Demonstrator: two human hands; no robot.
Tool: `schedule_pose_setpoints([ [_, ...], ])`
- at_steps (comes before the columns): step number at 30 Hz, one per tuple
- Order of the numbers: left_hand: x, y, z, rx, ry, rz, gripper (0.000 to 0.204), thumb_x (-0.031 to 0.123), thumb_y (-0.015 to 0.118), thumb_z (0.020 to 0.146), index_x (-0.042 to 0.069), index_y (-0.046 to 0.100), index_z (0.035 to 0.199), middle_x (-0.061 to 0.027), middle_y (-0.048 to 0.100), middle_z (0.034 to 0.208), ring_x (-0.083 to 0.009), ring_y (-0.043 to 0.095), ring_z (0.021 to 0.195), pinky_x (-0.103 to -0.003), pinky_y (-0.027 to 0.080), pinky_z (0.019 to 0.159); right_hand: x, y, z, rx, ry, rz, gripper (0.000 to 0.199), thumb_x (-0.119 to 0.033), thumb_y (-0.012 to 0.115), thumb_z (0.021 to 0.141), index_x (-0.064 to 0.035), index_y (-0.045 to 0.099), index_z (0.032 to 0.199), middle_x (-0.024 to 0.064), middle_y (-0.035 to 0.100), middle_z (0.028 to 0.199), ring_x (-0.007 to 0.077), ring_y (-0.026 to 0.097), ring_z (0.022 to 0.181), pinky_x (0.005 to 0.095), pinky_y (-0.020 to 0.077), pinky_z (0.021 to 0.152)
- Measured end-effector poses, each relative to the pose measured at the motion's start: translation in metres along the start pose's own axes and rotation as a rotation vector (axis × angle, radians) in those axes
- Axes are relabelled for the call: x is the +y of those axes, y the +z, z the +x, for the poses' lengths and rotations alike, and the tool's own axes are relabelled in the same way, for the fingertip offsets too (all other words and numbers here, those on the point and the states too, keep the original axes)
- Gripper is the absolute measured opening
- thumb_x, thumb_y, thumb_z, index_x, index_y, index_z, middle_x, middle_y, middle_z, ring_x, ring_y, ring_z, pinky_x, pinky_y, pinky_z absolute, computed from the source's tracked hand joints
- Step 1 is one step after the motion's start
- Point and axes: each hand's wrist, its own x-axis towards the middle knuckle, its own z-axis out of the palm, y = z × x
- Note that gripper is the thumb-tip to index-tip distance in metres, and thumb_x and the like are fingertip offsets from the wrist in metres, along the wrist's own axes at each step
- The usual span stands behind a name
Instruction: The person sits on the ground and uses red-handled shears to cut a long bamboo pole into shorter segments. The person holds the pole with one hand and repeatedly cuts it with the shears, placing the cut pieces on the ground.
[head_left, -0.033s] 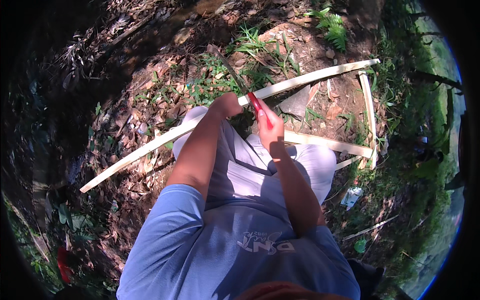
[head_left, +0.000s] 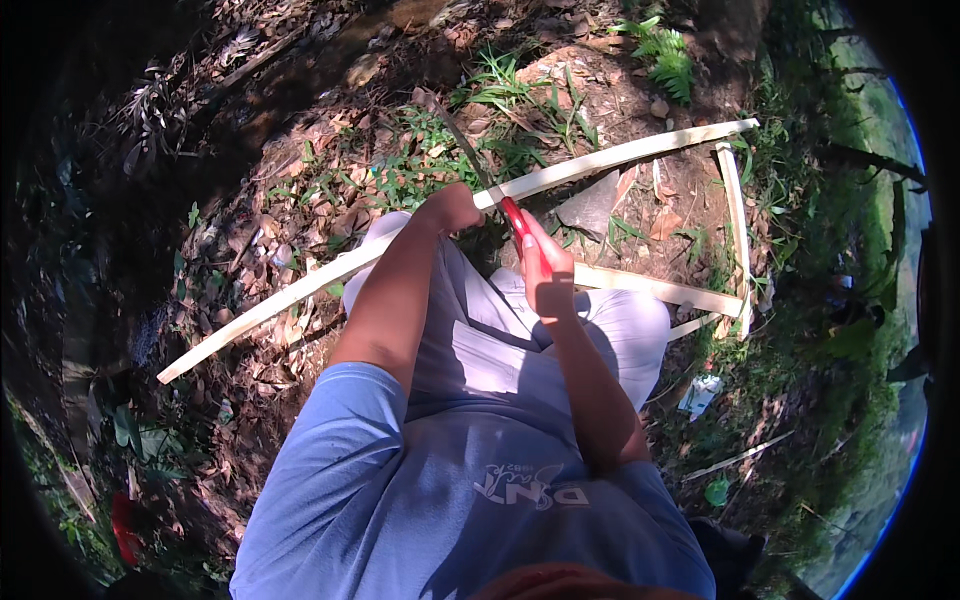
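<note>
A long pale wooden strip [head_left: 290, 297] runs aslant across my lap, from the leaf litter at left to the upper right. My left hand [head_left: 455, 209] is closed round it near its middle. In my right hand [head_left: 548, 278] is a red-handled long blade [head_left: 462, 145]; its thumb lies along the red handle. The narrow dark blade crosses the strip just right of my left hand and points away to the upper left. Whether its edge has teeth is too small to tell. My left fingers are mostly hidden by the back of the hand.
Another pale strip [head_left: 660, 288] reaches rightward from beside my right knee. A further strip [head_left: 738, 225] stands across the right ends. A flat grey stone [head_left: 590, 207], dry leaves, grass and a fern [head_left: 672, 65] lie ahead. A white packet [head_left: 700, 397] is at right.
My right hand has drawn slightly back toward my body and to the right, with the red handle in it. My left hand and the strip stay almost in place.
</note>
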Motion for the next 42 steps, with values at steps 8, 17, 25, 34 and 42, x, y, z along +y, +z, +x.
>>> schedule_pose_setpoints([
  [8,0.013,-0.004,-0.009,-0.081,-0.054,-0.076,0.031,0.022,0.079,0.081,-0.008,0.076,0.084,-0.0205,0.076,0.079,-0.0283,0.075,0.064,-0.043,0.059,0.060,-0.070,-0.108,-0.174,-0.054,0.034,-0.099,0.047,-0.015,0.052,0.114,0.0032,0.056,0.156,-0.0009,0.063,0.082,0.0024,0.048,0.063,0.0216,0.0420,0.061],
  [17,0.046,0.040,-0.047,0.487,-0.076,0.324,0.018,0.014,0.065,0.092,0.006,0.079,0.099,-0.0199,0.081,0.098,-0.0383,0.081,0.088,-0.048,0.066,0.078,-0.037,-0.050,-0.057,-0.004,0.118,-0.163,0.040,-0.015,0.060,0.111,-0.0006,0.066,0.148,0.0110,0.074,0.089,0.0112,0.068,0.080,0.0287,0.0537,0.076],
  [25,0.042,0.025,-0.043,0.359,-0.093,0.314,0.024,0.018,0.068,0.087,0.006,0.082,0.104,-0.0233,0.081,0.100,-0.0396,0.081,0.096,-0.050,0.065,0.088,-0.030,0.013,0.031,0.045,-0.075,0.001,0.040,-0.017,0.061,0.112,0.0006,0.064,0.147,0.0181,0.078,0.103,0.0154,0.070,0.088,0.0309,0.0554,0.084],
  [34,0.000,0.002,-0.005,-0.082,-0.036,-0.258,0.029,0.022,0.081,0.077,-0.005,0.074,0.068,-0.0147,0.067,0.059,-0.0252,0.066,0.050,-0.042,0.055,0.051,-0.050,-0.095,-0.156,-0.037,0.058,-0.077,0.046,-0.016,0.051,0.114,-0.0001,0.059,0.156,0.0014,0.067,0.086,0.0032,0.052,0.066,0.0227,0.0421,0.061],
  [42,0.039,0.056,-0.047,0.561,0.024,0.397,0.013,0.014,0.066,0.090,0.004,0.073,0.090,-0.0207,0.078,0.084,-0.0379,0.079,0.073,-0.048,0.066,0.069,-0.098,-0.074,-0.128,0.002,0.044,-0.172,0.044,-0.014,0.054,0.111,-0.0021,0.062,0.152,0.0050,0.070,0.084,0.0087,0.059,0.066,0.0261,0.0465,0.063],
])
